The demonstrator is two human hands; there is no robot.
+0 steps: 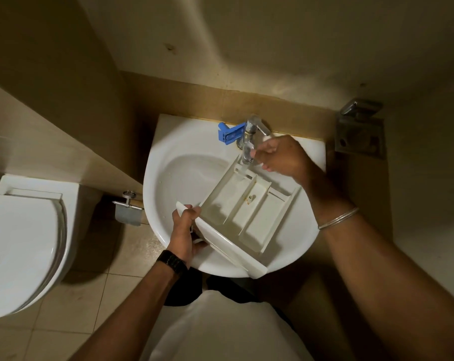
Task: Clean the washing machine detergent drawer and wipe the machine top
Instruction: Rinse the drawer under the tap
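A white toilet point(20, 246) stands at the left. The white sink point(166, 178) holds the detergent drawer point(249, 212), which lies tilted in the basin, its far end under the tap point(250, 136). The left hand point(185, 233) grips the drawer's near front panel, fingers curled round its left end. The right hand point(280, 157) is at the tap spout, fingers loosely bent; whether they hold it I cannot tell. A blue insert point(228, 133) rests on the far rim.
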